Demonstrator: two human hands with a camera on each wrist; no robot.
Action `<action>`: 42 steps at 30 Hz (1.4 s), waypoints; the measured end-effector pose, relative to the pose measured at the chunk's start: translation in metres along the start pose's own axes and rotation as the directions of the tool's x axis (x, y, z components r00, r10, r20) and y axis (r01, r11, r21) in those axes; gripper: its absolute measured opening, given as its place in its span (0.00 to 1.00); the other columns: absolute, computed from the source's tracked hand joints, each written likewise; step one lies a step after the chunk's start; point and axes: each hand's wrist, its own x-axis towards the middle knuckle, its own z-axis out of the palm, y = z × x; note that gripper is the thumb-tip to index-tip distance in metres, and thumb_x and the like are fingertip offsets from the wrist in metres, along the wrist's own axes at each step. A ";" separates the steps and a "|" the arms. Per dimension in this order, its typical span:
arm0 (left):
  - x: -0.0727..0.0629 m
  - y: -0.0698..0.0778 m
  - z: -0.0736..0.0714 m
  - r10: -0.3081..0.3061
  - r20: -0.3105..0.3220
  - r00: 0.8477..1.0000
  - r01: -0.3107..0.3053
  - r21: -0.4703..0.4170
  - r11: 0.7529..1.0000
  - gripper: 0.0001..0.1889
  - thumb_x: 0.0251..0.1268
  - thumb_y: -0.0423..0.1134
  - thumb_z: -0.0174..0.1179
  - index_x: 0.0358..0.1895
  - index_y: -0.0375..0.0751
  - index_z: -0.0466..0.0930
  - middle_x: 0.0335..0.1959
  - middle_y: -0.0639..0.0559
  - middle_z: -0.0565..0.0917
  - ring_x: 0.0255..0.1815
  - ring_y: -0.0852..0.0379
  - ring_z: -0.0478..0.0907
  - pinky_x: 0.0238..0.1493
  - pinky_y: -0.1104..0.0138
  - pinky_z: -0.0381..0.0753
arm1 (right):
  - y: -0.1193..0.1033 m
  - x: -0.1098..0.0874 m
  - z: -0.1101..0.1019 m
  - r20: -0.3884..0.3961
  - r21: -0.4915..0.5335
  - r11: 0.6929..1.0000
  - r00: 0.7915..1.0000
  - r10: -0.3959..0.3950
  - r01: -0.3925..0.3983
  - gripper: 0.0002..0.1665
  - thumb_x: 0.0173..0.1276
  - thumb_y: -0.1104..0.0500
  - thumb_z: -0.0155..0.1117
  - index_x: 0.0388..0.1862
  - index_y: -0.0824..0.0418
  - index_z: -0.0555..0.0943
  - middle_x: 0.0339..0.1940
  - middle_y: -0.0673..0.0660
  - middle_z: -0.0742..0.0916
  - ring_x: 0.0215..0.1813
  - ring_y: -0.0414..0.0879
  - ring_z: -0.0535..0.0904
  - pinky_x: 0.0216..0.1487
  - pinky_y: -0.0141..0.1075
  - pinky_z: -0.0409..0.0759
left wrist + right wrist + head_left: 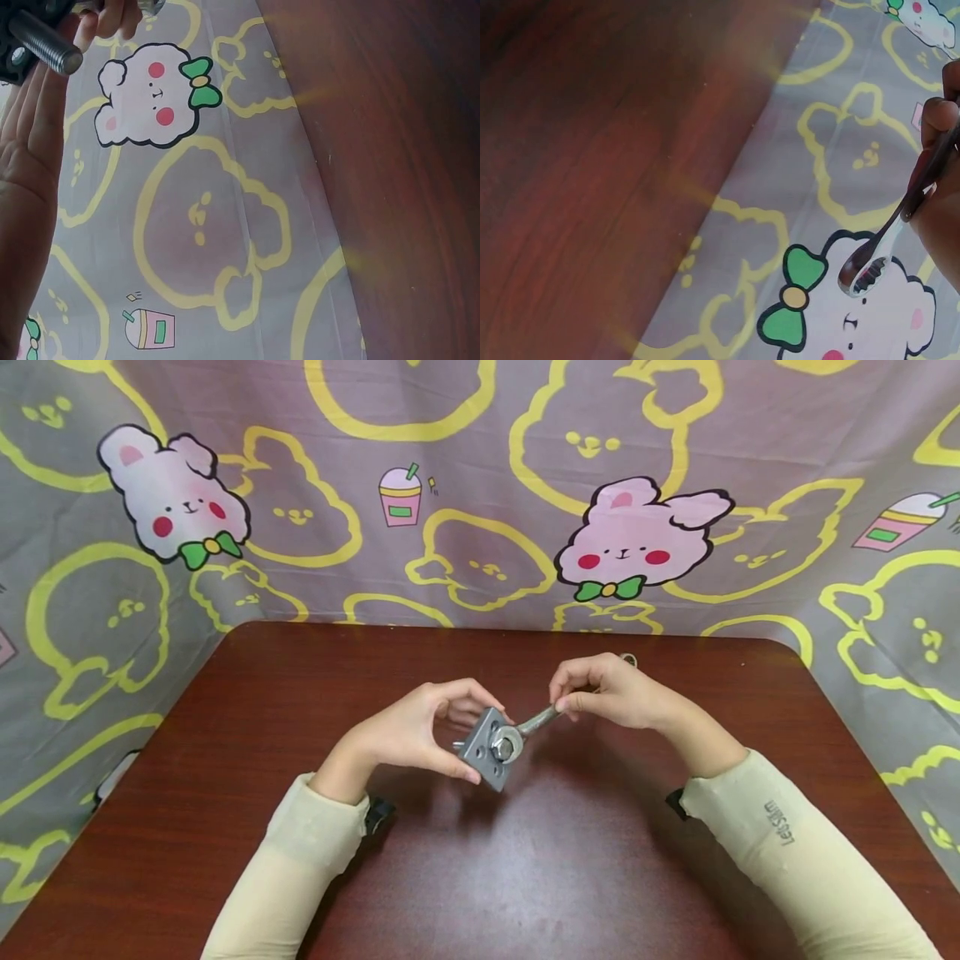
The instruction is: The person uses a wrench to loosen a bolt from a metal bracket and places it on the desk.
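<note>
In the head view, my left hand grips a grey square plate with several holes by its edges, tilted above the table. A hex bolt goes through the plate, its head facing me. My right hand pinches the shaft of a ring wrench, whose near ring sits around the bolt head. The wrench's other ring shows past the right hand, toothed inside, in the right wrist view, where the wrench points down-left. The bolt's threaded end sticks out behind the plate in the left wrist view.
Beneath both hands lies a dark red-brown wooden table with a glossy reflection. A grey-pink cloth printed with rabbits and yellow outlines hangs along its back and sides. Dark bands show at the sleeve cuffs.
</note>
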 end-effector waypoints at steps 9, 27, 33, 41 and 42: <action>0.001 -0.004 -0.003 -0.103 0.114 0.988 0.111 -0.067 0.992 0.35 0.41 0.26 0.78 0.58 0.32 0.73 0.50 0.39 0.85 0.52 0.54 0.84 0.57 0.59 0.84 | -0.007 0.011 0.000 0.029 -0.019 1.000 0.999 -0.015 0.015 0.02 0.64 0.65 0.69 0.33 0.60 0.83 0.23 0.53 0.82 0.27 0.49 0.78 0.28 0.32 0.79; -0.013 -0.003 -0.017 -0.073 -0.013 0.997 0.072 -0.048 0.996 0.34 0.43 0.26 0.77 0.58 0.33 0.73 0.51 0.37 0.85 0.53 0.53 0.85 0.57 0.59 0.84 | -0.003 0.001 -0.002 -0.209 -0.065 0.995 0.974 -0.087 0.075 0.07 0.62 0.71 0.68 0.35 0.60 0.85 0.23 0.53 0.83 0.27 0.43 0.77 0.27 0.29 0.76; -0.011 -0.007 -0.015 0.049 -0.266 0.963 -0.021 0.106 0.994 0.36 0.41 0.26 0.78 0.59 0.37 0.72 0.56 0.42 0.84 0.55 0.56 0.84 0.58 0.62 0.83 | -0.003 -0.010 0.008 -0.399 -0.017 0.999 0.917 0.018 -0.027 0.04 0.65 0.69 0.66 0.38 0.64 0.84 0.23 0.55 0.84 0.26 0.39 0.79 0.27 0.28 0.76; 0.001 -0.009 -0.008 0.192 -0.471 0.861 -0.042 0.311 0.949 0.38 0.41 0.28 0.79 0.60 0.40 0.72 0.57 0.47 0.85 0.53 0.54 0.85 0.56 0.66 0.84 | -0.004 -0.016 0.026 -0.581 0.138 0.984 0.795 0.173 -0.113 0.04 0.68 0.67 0.64 0.39 0.68 0.82 0.19 0.52 0.83 0.24 0.38 0.76 0.25 0.30 0.74; 0.002 -0.009 -0.007 0.204 -0.489 0.848 -0.045 0.316 0.948 0.38 0.40 0.28 0.79 0.60 0.40 0.72 0.57 0.47 0.85 0.52 0.54 0.85 0.56 0.67 0.84 | -0.005 -0.015 0.030 -0.586 0.166 0.979 0.786 0.196 -0.120 0.05 0.68 0.67 0.64 0.40 0.69 0.81 0.19 0.49 0.83 0.24 0.38 0.76 0.26 0.31 0.75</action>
